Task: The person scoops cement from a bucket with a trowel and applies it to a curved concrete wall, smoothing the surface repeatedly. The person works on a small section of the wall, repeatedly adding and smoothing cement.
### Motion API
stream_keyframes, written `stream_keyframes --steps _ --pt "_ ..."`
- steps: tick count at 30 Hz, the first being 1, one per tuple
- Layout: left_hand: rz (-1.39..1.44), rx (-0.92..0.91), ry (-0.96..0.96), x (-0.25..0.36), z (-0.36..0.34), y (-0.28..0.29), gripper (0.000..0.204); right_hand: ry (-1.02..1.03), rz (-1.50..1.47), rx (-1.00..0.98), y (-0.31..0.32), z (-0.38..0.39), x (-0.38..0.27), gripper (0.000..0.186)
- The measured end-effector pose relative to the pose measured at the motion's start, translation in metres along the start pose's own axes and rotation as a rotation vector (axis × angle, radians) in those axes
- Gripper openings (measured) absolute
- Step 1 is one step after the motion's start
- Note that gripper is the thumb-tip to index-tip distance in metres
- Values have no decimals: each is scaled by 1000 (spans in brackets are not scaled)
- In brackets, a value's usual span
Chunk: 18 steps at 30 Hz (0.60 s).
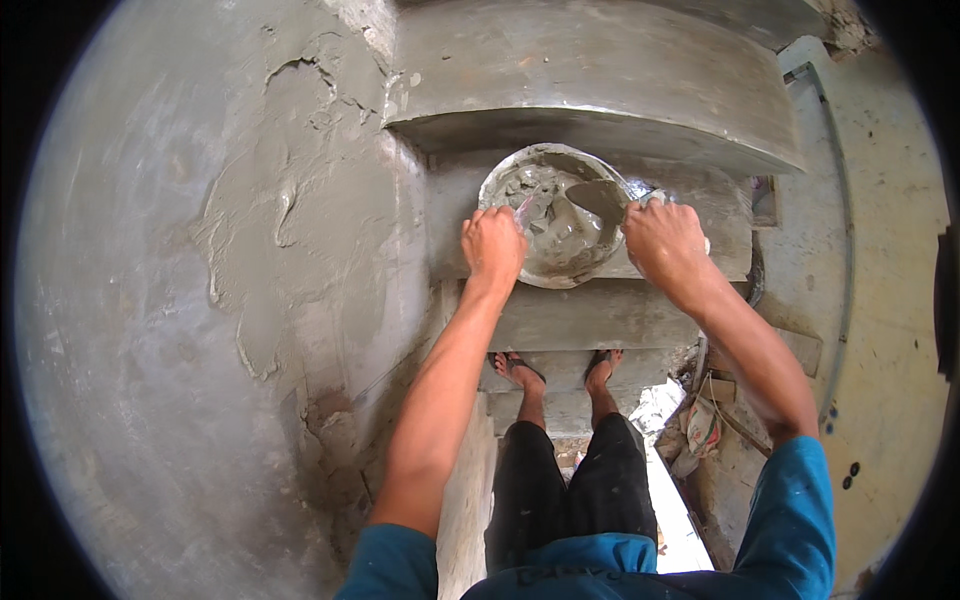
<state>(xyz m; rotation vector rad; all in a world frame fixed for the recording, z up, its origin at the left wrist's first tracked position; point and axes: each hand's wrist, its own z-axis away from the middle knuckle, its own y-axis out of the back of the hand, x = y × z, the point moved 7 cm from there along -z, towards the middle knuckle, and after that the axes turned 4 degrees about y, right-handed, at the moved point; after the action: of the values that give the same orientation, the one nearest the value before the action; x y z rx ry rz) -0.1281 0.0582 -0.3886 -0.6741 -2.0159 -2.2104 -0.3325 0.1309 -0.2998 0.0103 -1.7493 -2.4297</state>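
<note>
A round bucket (492, 187) of wet grey mortar (555, 235) stands on a concrete step in front of me. My right hand (665, 240) is closed at the bucket's right side, gripping a trowel (597, 199). The trowel's mortar-smeared blade reaches over the mortar; its handle is mostly hidden by my fingers. At the left rim, my left hand (493, 243) is closed too. A small pinkish piece shows beside its fingers, but what it grips is hidden.
Fresh mortar (330, 220) covers part of the grey wall at left. A higher concrete step (590, 70) rises beyond the bucket. My sandalled feet stand on a lower step (570, 370). Bags and boards (705, 430) lie below right, beside a yellowish wall (890, 300).
</note>
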Motion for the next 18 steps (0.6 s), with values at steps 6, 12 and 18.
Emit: stream_keyframes --steps 6,12,18 --pt "263 114 271 -33 5 41 22 -106 -131 210 5 16 6 18" --pt "324 81 402 -42 4 50 19 -117 -138 -31 -24 3 14 30" --pt "275 117 416 -35 7 35 22 -54 47 39 -43 -22 3 28"
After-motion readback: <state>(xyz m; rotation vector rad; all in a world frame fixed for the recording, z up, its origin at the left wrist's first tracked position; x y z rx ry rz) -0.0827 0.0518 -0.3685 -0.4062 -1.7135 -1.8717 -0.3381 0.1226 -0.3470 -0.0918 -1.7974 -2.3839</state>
